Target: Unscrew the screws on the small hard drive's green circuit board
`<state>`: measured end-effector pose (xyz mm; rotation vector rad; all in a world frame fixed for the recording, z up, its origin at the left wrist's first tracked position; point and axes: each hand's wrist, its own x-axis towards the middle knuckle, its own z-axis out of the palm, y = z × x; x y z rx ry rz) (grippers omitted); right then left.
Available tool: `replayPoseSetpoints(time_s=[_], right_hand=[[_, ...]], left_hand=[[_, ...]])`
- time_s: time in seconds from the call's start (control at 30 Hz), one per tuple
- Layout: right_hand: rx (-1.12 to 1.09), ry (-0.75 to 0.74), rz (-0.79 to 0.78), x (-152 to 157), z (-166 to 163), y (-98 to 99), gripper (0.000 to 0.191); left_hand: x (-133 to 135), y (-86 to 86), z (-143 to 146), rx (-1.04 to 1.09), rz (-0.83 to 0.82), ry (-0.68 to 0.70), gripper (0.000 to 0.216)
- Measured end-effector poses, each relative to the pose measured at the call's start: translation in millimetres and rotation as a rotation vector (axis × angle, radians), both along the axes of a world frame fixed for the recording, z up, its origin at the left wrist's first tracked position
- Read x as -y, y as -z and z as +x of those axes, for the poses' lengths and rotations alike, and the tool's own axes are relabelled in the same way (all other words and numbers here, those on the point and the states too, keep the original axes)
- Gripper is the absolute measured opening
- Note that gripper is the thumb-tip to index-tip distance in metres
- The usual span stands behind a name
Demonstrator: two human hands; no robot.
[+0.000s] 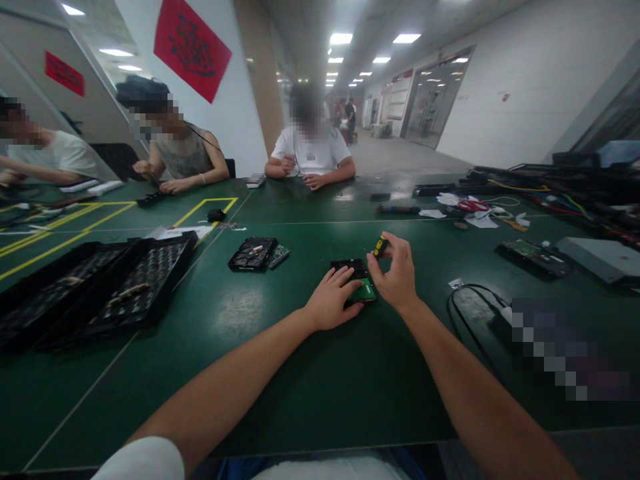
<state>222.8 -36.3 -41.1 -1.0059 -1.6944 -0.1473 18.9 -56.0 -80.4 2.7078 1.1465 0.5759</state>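
Note:
My left hand point(334, 298) lies on a hard drive point(350, 265) with a black casing and a green circuit board point(367, 291), its fingers spread over the top. Part of the drive is hidden under those fingers. In my right hand point(400, 273) a small yellow-and-black screwdriver point(381, 247) is pinched between thumb and fingers, just above the drive's right side. The screwdriver's tip cannot be made out. To the left, a second black drive casing point(253, 254) lies beside a loose circuit board point(279, 256).
An open black case point(150, 280) with small compartments takes up the left. On the right are a looped black cable point(453, 313), another drive point(534, 258), a grey box point(600, 259) and a heap of wires point(550, 190). Several people sit across the table.

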Motion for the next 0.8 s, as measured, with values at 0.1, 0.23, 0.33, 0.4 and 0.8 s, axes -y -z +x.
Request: replayPoseSetpoints(time_s=[0.1, 0.23, 0.33, 0.4, 0.8], right_hand=[[-0.009, 0.022, -0.029, 0.5, 1.2, 0.0, 0.054], [-0.013, 0.019, -0.028, -0.3, 2.1, 0.9, 0.057], [-0.017, -0.013, -0.023, -1.2, 1.8, 2.2, 0.061], [-0.011, -0.014, -0.038, -1.4, 1.9, 2.6, 0.061], [0.016, -0.006, -0.046, 0.0, 1.9, -0.3, 0.061]], left_hand=[[-0.5, 0.7, -0.2, -0.004, 0.008, 0.0, 0.058], [-1.1, 1.5, -0.3, -0.011, 0.008, 0.0, 0.058], [-1.3, 1.9, -0.3, 0.0, 0.002, 0.002, 0.058], [-1.7, 2.6, -0.4, 0.009, -0.002, 0.004, 0.058], [-1.4, 2.1, -0.4, 0.001, 0.006, 0.002, 0.058]])
